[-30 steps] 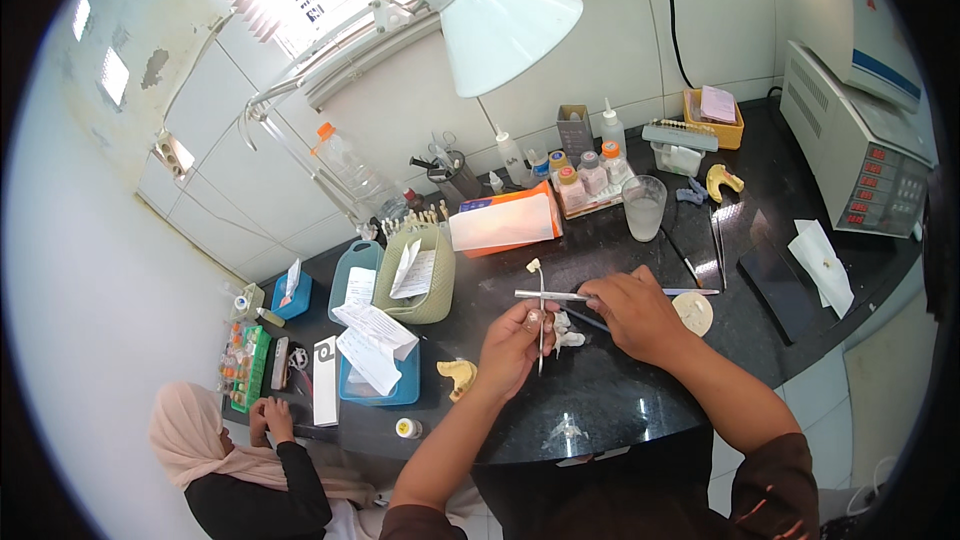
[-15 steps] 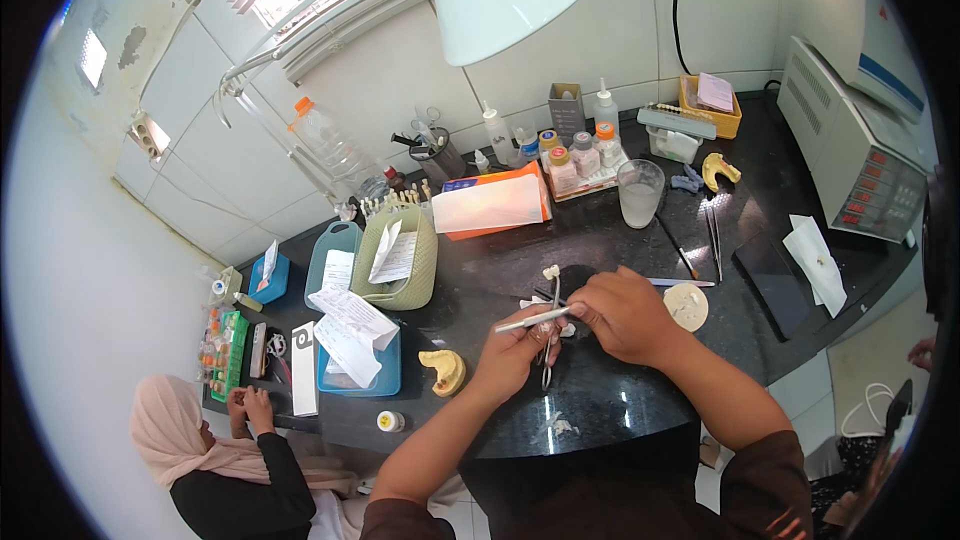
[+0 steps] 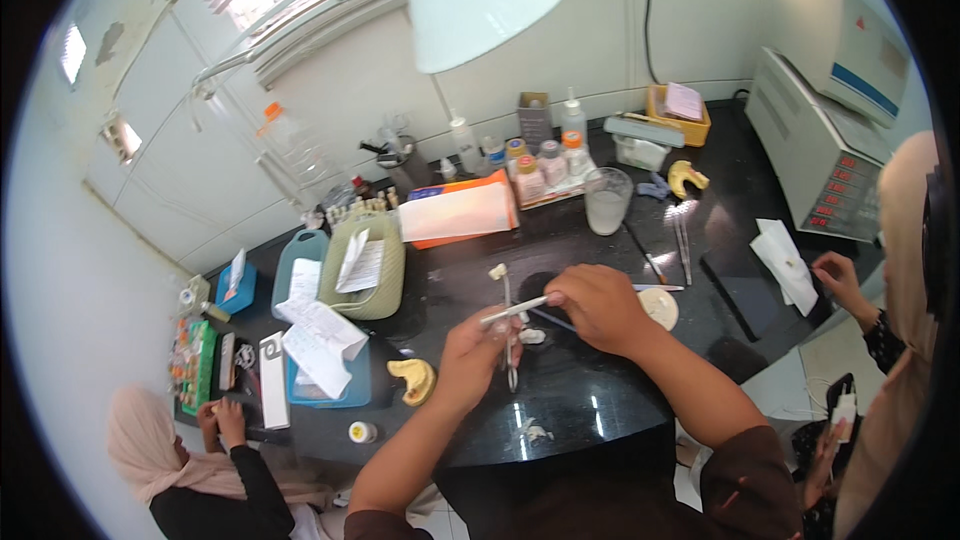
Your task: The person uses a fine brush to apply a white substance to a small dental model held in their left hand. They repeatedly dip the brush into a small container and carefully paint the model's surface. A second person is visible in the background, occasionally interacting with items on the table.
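My left hand is closed around a scissor-handled clamp, whose ring end shows below the fingers. At the clamp's upper tip sits a small cream tooth-shaped piece. A pale slim rod, like a tool handle, runs from my left fingers to my right hand, which pinches its far end. Below the right fingers a dark thin shaft shows; whether it is held is unclear. A crumpled white wad lies on the black table beside the left fingers.
Around my hands are a yellow dental cast, a round cream disc, a cloudy cup, tweezers and a phone-like dark slab. A co-worker's hand is near white paper; another person sits left.
The view has shifted, so the table things sit further left. A person in a beige scarf has come in at the right, one hand by the white paper. My hands keep their hold.
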{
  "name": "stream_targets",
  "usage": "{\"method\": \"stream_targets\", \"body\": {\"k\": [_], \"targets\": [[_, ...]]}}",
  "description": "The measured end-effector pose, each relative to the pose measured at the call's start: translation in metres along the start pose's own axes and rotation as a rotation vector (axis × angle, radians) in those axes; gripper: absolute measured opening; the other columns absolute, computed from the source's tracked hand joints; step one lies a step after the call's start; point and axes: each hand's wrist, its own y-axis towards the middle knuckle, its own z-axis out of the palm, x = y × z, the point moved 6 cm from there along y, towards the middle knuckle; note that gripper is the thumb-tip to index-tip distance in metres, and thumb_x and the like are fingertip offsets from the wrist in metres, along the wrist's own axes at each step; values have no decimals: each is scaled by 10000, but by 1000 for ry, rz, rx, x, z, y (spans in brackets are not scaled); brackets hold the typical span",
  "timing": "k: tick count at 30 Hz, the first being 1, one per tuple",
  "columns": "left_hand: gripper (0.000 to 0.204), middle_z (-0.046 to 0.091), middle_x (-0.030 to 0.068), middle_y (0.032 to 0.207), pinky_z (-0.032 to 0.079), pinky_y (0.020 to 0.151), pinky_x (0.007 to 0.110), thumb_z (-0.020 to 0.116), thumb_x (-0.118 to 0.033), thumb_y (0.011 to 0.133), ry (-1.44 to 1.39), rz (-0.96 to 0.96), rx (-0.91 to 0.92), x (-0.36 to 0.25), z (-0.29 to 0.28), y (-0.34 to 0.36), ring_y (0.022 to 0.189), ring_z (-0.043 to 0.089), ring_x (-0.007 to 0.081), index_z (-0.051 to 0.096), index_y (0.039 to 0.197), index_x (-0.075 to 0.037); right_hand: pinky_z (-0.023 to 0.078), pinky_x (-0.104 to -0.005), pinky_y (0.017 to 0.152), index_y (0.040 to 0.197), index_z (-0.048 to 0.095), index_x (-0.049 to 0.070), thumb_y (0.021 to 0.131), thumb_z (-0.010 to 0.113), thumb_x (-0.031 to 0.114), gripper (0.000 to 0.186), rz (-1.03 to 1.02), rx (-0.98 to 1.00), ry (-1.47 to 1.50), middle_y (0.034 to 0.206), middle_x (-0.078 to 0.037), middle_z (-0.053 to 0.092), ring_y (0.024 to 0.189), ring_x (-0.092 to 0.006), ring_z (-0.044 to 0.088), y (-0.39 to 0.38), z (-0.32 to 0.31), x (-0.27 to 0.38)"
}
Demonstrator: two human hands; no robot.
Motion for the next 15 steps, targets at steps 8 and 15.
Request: {"method": "stream_targets", "body": {"k": [8,15], "targets": [[184,520,45,757,429,595,268,511,-173,970,-34,71,-72,-2,-2,0,640,516,150,554,967,6,473,-407,665,874,604,88,868,589,207,120,28,56,0,830,-68,632,785,-283,627,-3,8,0],[185,517,39,751,414,572,265,513,-175,974,-5,40,-54,7,6,7,622,505,145,563,947,1,463,-386,675,902,597,104,872,586,208,109,31,60,-25,830,-53,619,816,-250,622,-11,9,-4]]}}
